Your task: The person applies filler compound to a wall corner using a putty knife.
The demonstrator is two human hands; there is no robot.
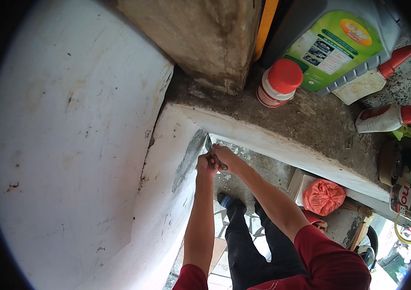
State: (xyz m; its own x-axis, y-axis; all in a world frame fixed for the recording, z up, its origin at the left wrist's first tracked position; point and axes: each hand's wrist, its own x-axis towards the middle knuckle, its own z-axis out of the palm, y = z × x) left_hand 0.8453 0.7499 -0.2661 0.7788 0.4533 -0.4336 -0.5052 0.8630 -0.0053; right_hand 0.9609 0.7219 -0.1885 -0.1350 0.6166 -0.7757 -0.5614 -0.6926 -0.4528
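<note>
Both of my hands are together in front of the white wall's inner corner, closed around a small trowel (209,144). Its narrow dark blade points up into the corner, and the handle end sticks out below the fingers. My left hand (206,166) wraps the tool on the wall side. Just right of it and slightly higher, my right hand (224,155) grips it too; the fingers overlap, so much of the handle is hidden. Beside the blade, a grey patch of mortar (189,158) runs down the white wall (80,145).
A concrete ledge (321,125) juts out at upper right, bearing a red-capped jar (281,83), a large grey jug (328,46) and white bottles with red nozzles (384,118). A red plastic bag (324,196) sits below the ledge. A brown post (205,43) stands above the corner.
</note>
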